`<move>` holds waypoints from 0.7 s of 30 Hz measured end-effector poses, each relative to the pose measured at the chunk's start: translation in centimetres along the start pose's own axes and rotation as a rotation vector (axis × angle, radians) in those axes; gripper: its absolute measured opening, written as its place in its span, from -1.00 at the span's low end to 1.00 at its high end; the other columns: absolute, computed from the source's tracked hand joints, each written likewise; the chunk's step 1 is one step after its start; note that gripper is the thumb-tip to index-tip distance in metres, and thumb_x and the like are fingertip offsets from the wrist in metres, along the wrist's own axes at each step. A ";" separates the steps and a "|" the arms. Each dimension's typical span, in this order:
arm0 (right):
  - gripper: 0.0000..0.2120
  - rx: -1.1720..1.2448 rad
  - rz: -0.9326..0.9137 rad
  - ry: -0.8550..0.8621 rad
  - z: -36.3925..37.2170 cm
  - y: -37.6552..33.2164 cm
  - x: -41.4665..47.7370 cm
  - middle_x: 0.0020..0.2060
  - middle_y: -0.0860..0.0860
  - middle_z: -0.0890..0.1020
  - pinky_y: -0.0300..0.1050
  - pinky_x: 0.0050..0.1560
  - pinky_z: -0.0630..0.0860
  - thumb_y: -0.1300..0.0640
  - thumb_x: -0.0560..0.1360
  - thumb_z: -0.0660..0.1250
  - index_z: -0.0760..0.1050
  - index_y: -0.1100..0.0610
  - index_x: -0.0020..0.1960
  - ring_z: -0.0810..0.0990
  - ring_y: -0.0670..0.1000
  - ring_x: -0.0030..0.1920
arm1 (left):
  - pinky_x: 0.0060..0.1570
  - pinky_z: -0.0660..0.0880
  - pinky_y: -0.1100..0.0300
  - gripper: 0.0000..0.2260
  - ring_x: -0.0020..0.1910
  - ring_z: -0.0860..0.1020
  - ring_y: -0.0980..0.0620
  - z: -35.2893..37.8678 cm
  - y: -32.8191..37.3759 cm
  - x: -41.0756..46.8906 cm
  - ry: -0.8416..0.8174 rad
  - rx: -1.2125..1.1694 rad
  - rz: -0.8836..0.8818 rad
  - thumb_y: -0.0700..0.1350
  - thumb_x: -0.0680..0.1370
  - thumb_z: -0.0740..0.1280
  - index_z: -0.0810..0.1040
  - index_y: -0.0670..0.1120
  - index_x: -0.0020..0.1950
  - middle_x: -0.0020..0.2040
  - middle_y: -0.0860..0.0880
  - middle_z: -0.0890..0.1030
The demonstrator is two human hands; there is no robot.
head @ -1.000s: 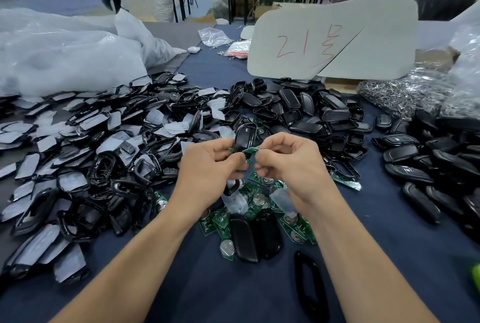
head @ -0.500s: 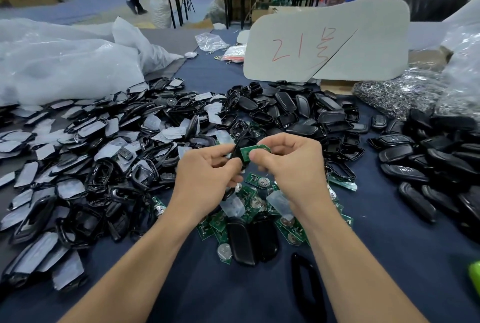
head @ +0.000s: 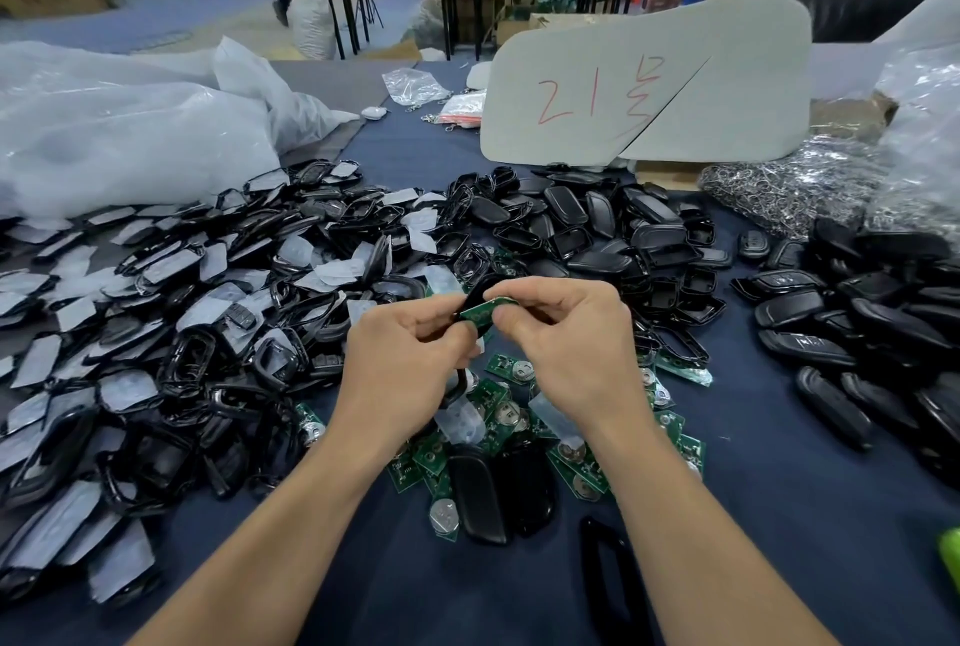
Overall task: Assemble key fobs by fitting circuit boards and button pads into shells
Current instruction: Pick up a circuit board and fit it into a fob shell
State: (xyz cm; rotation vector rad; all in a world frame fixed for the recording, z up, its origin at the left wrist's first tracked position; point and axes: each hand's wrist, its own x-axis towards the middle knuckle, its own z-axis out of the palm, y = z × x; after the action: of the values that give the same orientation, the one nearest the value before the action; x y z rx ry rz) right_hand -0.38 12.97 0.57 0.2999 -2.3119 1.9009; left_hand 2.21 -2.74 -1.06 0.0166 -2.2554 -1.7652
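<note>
My left hand (head: pixel 410 359) grips a black key fob shell (head: pixel 480 289) above the blue table, its lower end showing under my palm. My right hand (head: pixel 566 333) pinches a small green circuit board (head: pixel 485 310) against the shell's open face. Below my hands lies a heap of green circuit boards (head: pixel 576 463) with coin cells, translucent button pads (head: pixel 460 424) and two black shell halves (head: pixel 480 494). How far the board sits inside the shell is hidden by my fingers.
Shell frames with white film (head: pixel 156 333) are heaped at left, black shell backs (head: pixel 613 240) behind my hands, finished fobs (head: pixel 857 333) at right. A black frame (head: pixel 602 567) lies near the front edge. A grey card (head: pixel 649 89), plastic bags (head: pixel 119 125) and key rings (head: pixel 789 193) stand behind.
The circuit board, first pinched low between both hands, has come up onto the shell's face. Both hands rose slightly and the shell tilted more toward me.
</note>
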 end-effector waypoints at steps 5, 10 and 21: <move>-0.74 -0.070 -0.025 -0.015 -0.2 -0.4 0.0 -0.31 -0.16 0.73 -0.10 -0.16 0.64 0.30 0.48 0.50 0.75 -0.07 -0.13 0.68 -0.10 -0.27 | -0.10 0.68 0.23 -0.53 -0.18 0.76 0.09 0.1 -0.1 -0.1 0.033 -0.013 -0.015 -0.16 0.49 0.49 0.65 0.52 -0.10 -0.17 0.17 0.76; -0.75 -0.040 -0.015 -0.043 -0.5 -0.5 0.1 -0.33 -0.10 0.72 -0.15 -0.23 0.61 0.32 0.48 0.49 0.76 -0.02 -0.13 0.63 -0.13 -0.33 | -0.03 0.70 0.03 -0.64 -0.16 0.76 0.09 0.2 -0.2 0.0 0.065 0.009 -0.034 -0.10 0.43 0.49 0.69 0.44 -0.08 -0.18 0.13 0.76; -0.81 -0.282 -0.176 0.076 0.6 0.2 -0.6 -0.33 -0.14 0.67 -0.20 -0.22 0.55 0.12 0.49 0.47 0.65 -0.16 0.00 0.62 -0.13 -0.28 | -0.10 0.72 0.04 -0.71 -0.21 0.76 -0.04 -0.3 -0.6 0.3 0.081 -0.016 -0.079 -0.27 0.49 0.54 0.78 0.16 -0.04 -0.21 -0.02 0.77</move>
State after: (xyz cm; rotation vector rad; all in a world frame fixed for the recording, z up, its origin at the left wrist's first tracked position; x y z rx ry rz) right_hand 0.13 12.48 0.16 0.3771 -2.3749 1.4581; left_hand 1.91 -3.24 -1.46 0.1730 -2.2123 -1.7877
